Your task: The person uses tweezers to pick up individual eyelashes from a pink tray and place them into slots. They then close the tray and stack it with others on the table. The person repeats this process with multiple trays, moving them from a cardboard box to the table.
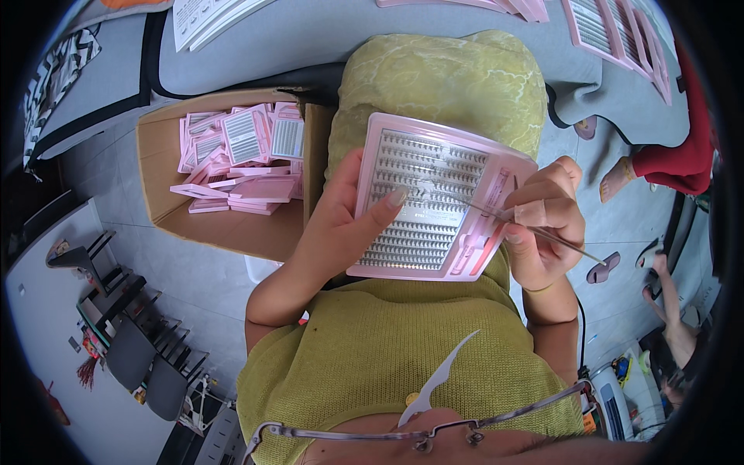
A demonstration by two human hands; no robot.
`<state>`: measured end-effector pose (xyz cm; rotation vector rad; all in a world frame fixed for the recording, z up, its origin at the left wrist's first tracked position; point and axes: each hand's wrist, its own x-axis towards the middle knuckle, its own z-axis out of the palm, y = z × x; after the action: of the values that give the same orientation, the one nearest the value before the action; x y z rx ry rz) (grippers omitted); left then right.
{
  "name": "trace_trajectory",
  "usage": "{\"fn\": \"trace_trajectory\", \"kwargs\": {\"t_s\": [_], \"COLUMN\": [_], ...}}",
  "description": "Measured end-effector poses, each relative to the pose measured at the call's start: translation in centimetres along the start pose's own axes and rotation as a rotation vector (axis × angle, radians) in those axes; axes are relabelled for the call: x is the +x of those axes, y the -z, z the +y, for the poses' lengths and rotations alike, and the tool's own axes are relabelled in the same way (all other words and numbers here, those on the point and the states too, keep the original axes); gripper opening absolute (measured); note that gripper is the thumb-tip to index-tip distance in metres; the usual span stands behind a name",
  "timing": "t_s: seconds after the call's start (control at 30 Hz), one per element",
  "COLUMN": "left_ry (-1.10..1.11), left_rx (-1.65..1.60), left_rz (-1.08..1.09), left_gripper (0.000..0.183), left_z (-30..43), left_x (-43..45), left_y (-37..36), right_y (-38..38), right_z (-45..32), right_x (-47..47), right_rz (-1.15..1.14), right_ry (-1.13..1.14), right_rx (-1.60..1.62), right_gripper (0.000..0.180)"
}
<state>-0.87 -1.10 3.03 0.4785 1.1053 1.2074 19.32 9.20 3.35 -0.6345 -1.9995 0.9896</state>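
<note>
My left hand [343,215] grips the left side of a pink tray of false eyelash clusters [415,232], its thumb over the rows. Across the tray, rows of dark lash clusters sit on a pale backing. Slots in its right side hold small pink tubes. My right hand [543,226] holds thin metal tweezers [543,234] between thumb and fingers, at the tray's right edge. Their tips reach over the middle rows; whether they hold a cluster cannot be made out. The tray is tilted above my lap, in front of a yellow-green cushion or covered knee [442,75].
At the left stands an open cardboard box [165,215] with many pink lash trays [244,136]. More pink trays [616,35] and white printed sheets [203,23] lie on a grey sofa [250,52]. Other people's legs [668,165] show at the right. Dark chairs [128,351] stand lower left.
</note>
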Motion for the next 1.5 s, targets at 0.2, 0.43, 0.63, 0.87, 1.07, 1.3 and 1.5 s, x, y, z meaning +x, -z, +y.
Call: {"fn": "trace_trajectory", "kwargs": {"t_s": [0.2,0.43,0.63,0.87,1.07,1.3,1.5], "left_ry": [0.019,0.021,0.024,0.022,0.016,0.016,0.024], "left_rx": [0.002,0.021,0.012,0.017,0.016,0.051,0.036], "left_rz": [-0.001,-0.013,-0.016,-0.017,-0.021,-0.026,-0.023], "left_gripper": [0.038,0.038,0.038,0.039,0.040,0.042,0.043], "left_z": [0.1,0.2,0.2,0.0,0.2,-0.1,0.0], "left_x": [-0.1,-0.1,-0.1,-0.2,-0.2,-0.2,-0.2], "left_y": [-0.1,-0.3,-0.3,-0.1,-0.2,0.0,0.0], "right_y": [-0.4,-0.5,-0.4,-0.4,-0.5,-0.3,-0.2], "right_z": [0.0,-0.1,-0.2,-0.4,-0.2,-0.1,-0.2], "right_x": [0.6,0.9,1.0,1.1,1.1,1.1,1.1], "right_rz": [0.039,-0.004,-0.012,0.000,-0.012,-0.018,0.009], "right_ry": [-0.029,0.011,0.014,0.004,0.005,0.015,-0.004], "right_rx": [-0.062,-0.114,-0.135,-0.124,-0.137,-0.142,-0.123], "right_gripper": [0.018,0.019,0.018,0.018,0.019,0.019,0.018]}}
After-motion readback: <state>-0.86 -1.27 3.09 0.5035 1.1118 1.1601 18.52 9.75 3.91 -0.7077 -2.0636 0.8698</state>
